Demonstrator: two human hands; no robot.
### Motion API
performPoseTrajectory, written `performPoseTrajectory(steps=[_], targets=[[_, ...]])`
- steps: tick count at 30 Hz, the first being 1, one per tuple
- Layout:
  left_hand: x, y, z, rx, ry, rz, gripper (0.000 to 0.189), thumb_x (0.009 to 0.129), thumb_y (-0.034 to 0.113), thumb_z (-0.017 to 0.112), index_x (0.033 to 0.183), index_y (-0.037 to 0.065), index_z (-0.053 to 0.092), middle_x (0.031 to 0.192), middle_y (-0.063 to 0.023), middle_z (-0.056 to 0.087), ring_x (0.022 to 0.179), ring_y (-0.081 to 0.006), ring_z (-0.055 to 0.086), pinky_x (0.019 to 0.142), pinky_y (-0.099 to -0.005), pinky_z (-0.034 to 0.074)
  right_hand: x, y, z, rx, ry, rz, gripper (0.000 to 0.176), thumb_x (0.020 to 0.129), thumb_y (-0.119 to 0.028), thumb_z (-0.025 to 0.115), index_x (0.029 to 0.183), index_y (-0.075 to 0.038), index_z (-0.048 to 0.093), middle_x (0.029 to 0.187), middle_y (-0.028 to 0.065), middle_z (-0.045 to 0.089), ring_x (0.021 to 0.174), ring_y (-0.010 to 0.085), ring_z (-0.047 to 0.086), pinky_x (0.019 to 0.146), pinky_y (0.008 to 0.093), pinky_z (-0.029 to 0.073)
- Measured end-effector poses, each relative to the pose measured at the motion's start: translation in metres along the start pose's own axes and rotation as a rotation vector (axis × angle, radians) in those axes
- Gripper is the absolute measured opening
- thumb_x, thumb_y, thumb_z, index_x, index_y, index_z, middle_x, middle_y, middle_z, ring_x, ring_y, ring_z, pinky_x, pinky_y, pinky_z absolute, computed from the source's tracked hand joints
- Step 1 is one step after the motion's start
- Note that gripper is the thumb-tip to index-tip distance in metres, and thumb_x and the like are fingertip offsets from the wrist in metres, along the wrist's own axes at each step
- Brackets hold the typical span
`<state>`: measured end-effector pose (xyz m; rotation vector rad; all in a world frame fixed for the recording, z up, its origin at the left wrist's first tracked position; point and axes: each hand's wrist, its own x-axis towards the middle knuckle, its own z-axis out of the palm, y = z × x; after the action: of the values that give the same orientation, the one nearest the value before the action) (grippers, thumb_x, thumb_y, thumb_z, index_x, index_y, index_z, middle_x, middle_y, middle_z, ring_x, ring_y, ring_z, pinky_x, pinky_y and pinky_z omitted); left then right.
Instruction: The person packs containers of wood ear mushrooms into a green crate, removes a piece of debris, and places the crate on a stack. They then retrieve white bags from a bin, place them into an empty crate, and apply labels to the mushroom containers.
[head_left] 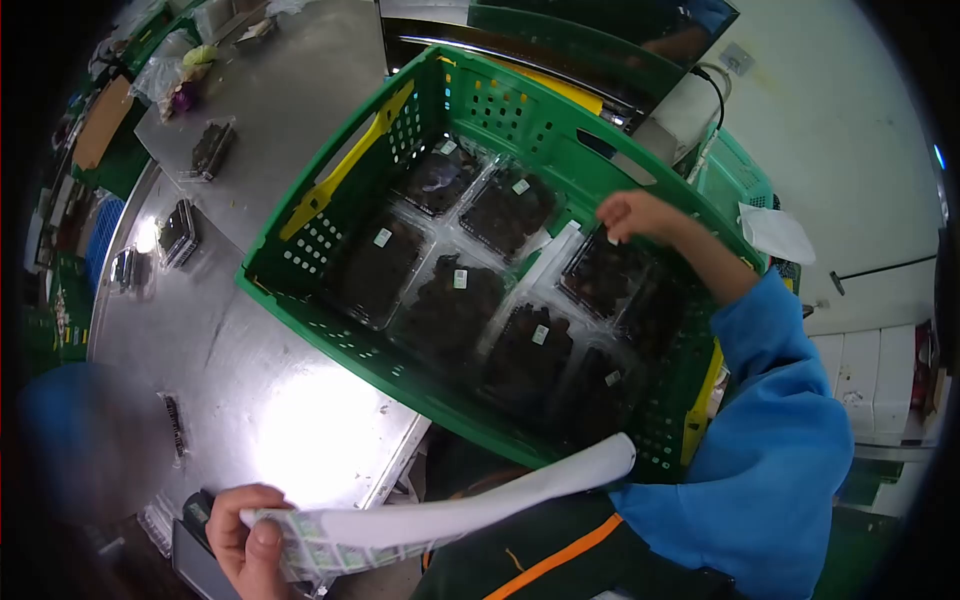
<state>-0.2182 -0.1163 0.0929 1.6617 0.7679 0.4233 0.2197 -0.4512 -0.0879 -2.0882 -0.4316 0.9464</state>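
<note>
A green plastic crate (330,330) rests on a steel table and holds several clear clamshell boxes of dark fruit, most with a small white label on the lid. My right hand (630,213) reaches into the crate, fingers pinched together over a clamshell box (600,272) at the right side; whether it holds a label I cannot tell. Down at the bottom edge, my left hand (245,535) grips a long white strip of sticker labels (450,510), which curls up toward the crate's near rim.
The steel table (250,390) carries several loose clamshell boxes (180,232) at its left and far side (212,148). A second green crate (735,180) with a white cloth stands behind the right. Bags and cardboard lie at the far left.
</note>
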Motion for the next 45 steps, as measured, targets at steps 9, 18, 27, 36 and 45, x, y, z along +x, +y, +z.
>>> performPoseTrajectory(steps=[9, 18, 27, 36, 45], targets=[[0.012, 0.035, 0.037, -0.077, -0.331, -0.104, 0.019, 0.083, 0.005, 0.056, 0.098, -0.005, 0.06, 0.08, -0.0053, 0.063, 0.071, -0.0059, 0.054, 0.062, -0.0174, 0.041, -0.104, -0.141, 0.108, 0.131, 0.039, -0.292, 0.022, 0.081, -0.015, 0.061, 0.096, 0.0, 0.061, 0.082, 0.0082, 0.064, 0.071, 0.012, 0.059, 0.067, 0.0243, 0.048], [-0.01, 0.029, 0.02, 0.135, -0.227, 0.005, 0.016, 0.083, 0.008, 0.059, 0.093, -0.004, 0.061, 0.073, -0.0013, 0.06, 0.067, -0.0048, 0.051, 0.06, -0.018, 0.04, -0.185, -0.223, 0.217, -0.332, 0.299, -1.342, 0.016, 0.075, -0.016, 0.062, 0.087, -0.006, 0.06, 0.081, 0.007, 0.058, 0.079, 0.0238, 0.056, 0.073, 0.0333, 0.044], [-0.036, -0.047, -0.159, -0.135, 0.598, 0.051, 0.039, 0.086, 0.022, 0.05, 0.118, -0.001, 0.048, 0.113, -0.0111, 0.053, 0.101, -0.0185, 0.051, 0.087, -0.0323, 0.04, -0.162, 0.016, -0.011, -0.27, 0.143, 0.265, 0.021, 0.071, -0.02, 0.071, 0.08, -0.002, 0.066, 0.065, 0.006, 0.058, 0.054, 0.0116, 0.054, 0.047, 0.0271, 0.046], [-0.061, -0.105, -0.21, -0.588, 0.692, -0.291, 0.047, 0.087, 0.03, 0.046, 0.123, -0.002, 0.043, 0.12, -0.0137, 0.05, 0.109, -0.0261, 0.049, 0.091, -0.0372, 0.039, -0.104, 0.074, -0.004, -0.955, 0.39, 0.125, 0.03, 0.064, -0.026, 0.074, 0.075, -0.007, 0.053, 0.079, 0.0117, 0.058, 0.074, 0.0286, 0.056, 0.062, 0.0392, 0.044], [-0.082, -0.184, -0.15, -0.886, 0.682, 0.004, 0.023, 0.089, 0.017, 0.046, 0.101, 0.0, 0.054, 0.1, -0.0099, 0.06, 0.092, -0.0194, 0.058, 0.081, -0.0328, 0.047, -0.19, -0.251, 0.22, -0.242, -0.662, -0.171, 0.03, 0.085, -0.03, 0.058, 0.088, 0.0, 0.061, 0.07, 0.0062, 0.062, 0.059, 0.0091, 0.059, 0.05, 0.0215, 0.048]])
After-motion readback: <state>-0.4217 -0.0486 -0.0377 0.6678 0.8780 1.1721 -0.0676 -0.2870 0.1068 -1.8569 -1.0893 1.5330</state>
